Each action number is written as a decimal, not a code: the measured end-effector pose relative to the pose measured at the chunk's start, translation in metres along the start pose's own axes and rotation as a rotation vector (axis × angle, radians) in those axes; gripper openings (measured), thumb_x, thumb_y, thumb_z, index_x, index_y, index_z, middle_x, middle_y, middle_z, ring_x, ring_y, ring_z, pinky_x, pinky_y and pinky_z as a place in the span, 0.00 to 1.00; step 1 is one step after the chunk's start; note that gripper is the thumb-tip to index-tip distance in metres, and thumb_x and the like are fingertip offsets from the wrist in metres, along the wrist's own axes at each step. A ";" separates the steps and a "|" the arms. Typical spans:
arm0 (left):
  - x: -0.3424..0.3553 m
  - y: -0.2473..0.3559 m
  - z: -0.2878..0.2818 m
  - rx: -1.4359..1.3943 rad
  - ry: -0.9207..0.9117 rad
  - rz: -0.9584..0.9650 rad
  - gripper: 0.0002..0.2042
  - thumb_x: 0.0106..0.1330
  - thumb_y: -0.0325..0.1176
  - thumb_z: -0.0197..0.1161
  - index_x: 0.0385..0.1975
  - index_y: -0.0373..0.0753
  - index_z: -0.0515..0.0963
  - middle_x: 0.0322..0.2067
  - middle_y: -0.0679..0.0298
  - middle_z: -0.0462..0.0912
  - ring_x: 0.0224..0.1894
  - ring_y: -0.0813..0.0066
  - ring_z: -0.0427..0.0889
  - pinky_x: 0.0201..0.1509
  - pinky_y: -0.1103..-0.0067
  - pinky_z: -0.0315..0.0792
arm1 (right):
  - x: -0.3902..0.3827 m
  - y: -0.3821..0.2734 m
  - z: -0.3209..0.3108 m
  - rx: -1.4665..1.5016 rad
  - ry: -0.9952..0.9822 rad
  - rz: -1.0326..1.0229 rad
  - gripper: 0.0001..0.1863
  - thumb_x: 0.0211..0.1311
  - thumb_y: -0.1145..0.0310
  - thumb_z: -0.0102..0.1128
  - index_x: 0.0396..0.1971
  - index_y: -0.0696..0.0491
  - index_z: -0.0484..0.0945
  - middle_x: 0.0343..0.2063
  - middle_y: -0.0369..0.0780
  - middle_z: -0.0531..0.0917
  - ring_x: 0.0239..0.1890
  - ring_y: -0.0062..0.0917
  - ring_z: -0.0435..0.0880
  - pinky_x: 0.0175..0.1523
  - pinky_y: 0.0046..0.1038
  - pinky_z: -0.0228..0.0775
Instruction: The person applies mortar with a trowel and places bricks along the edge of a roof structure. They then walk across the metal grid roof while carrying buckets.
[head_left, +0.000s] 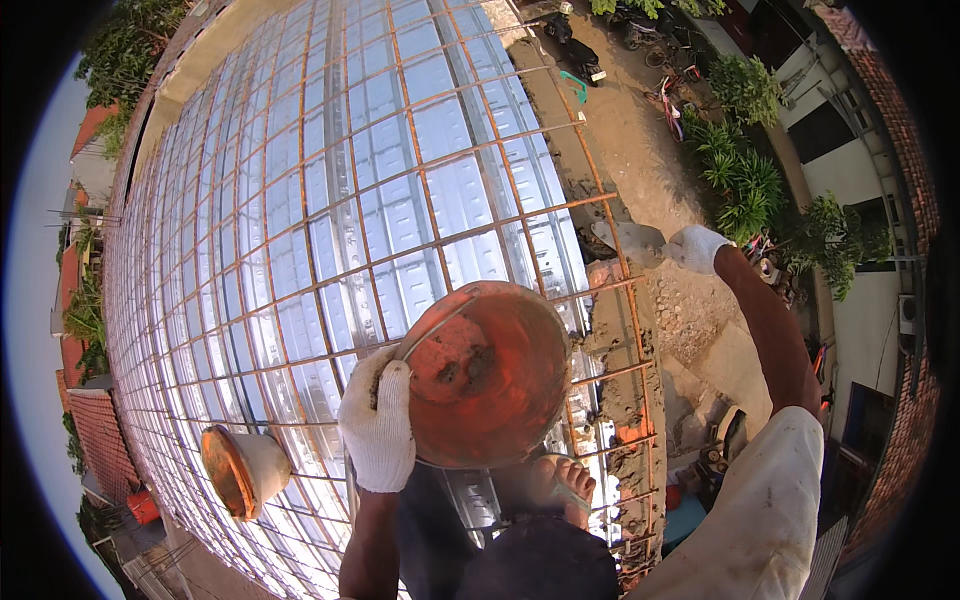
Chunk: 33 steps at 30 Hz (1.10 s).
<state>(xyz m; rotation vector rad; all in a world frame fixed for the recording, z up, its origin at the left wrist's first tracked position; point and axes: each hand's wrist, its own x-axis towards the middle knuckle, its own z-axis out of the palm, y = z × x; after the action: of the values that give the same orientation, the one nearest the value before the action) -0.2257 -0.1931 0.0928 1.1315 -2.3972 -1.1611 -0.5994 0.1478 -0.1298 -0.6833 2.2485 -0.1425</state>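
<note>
My left hand point(378, 425), in a white knit glove, is closed on the rim of an orange-red bucket point(520, 390). The bucket's mouth faces up toward me, and grey mortar is smeared inside it with a small lump on its wall. Stretched out to the right, my gloved right hand point(697, 248) is closed round the handle of a trowel point(630, 241). The trowel's grey blade points left, near the mortar-covered wall edge point(625, 400) and the outermost rebar. Whether the blade touches either, I cannot tell.
A rebar grid point(430, 240) spans shiny corrugated metal decking point(400, 210). Another bucket point(260, 470), pale outside with an orange rim, sits at lower left. My bare foot point(570, 485) is by the edge. Far below on the right lie a dirt lane point(640, 170), plants point(745, 180) and parked motorbikes point(575, 45).
</note>
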 end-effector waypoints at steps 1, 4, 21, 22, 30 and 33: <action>0.000 -0.002 0.001 -0.016 0.002 -0.013 0.15 0.76 0.33 0.60 0.53 0.29 0.83 0.42 0.55 0.86 0.47 0.68 0.84 0.56 0.72 0.76 | -0.012 0.009 0.005 0.041 0.035 0.011 0.23 0.71 0.50 0.58 0.38 0.58 0.86 0.30 0.54 0.86 0.33 0.47 0.86 0.44 0.44 0.76; 0.001 -0.008 0.000 -0.043 -0.001 0.022 0.14 0.76 0.35 0.61 0.51 0.30 0.83 0.41 0.54 0.87 0.46 0.66 0.85 0.55 0.71 0.77 | -0.050 0.058 0.030 0.097 0.190 0.023 0.24 0.70 0.49 0.60 0.32 0.59 0.84 0.27 0.52 0.86 0.30 0.45 0.86 0.41 0.43 0.76; -0.042 -0.105 -0.119 -0.643 0.462 -0.212 0.20 0.70 0.42 0.73 0.50 0.31 0.83 0.41 0.64 0.87 0.43 0.78 0.82 0.49 0.78 0.77 | -0.263 -0.226 0.225 1.390 0.298 0.304 0.17 0.69 0.67 0.59 0.50 0.63 0.78 0.27 0.33 0.77 0.23 0.14 0.72 0.26 0.20 0.63; -0.044 -0.117 -0.147 -0.836 0.601 -0.141 0.18 0.73 0.40 0.71 0.52 0.32 0.82 0.42 0.65 0.86 0.44 0.79 0.82 0.48 0.78 0.77 | -0.260 -0.224 0.232 1.339 0.284 0.265 0.17 0.69 0.67 0.59 0.51 0.63 0.78 0.28 0.33 0.77 0.23 0.14 0.72 0.26 0.21 0.62; -0.083 -0.250 -0.367 -0.788 1.564 -0.065 0.19 0.78 0.46 0.62 0.54 0.35 0.78 0.44 0.56 0.86 0.38 0.62 0.86 0.39 0.65 0.83 | -0.230 -0.210 0.231 1.205 0.248 0.147 0.11 0.71 0.71 0.57 0.48 0.59 0.79 0.24 0.32 0.74 0.21 0.15 0.69 0.25 0.23 0.60; -0.095 -0.324 -0.388 -0.817 1.554 -0.213 0.21 0.76 0.47 0.62 0.55 0.35 0.78 0.49 0.55 0.84 0.42 0.60 0.87 0.35 0.63 0.81 | -0.225 -0.222 0.228 1.205 0.280 0.121 0.10 0.71 0.70 0.58 0.47 0.58 0.78 0.23 0.32 0.75 0.20 0.15 0.69 0.24 0.23 0.60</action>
<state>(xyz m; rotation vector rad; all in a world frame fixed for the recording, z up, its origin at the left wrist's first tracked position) 0.2108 -0.4638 0.1125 1.2048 -0.5680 -0.6452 -0.2167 0.0999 -0.0763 0.1453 1.9447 -1.4415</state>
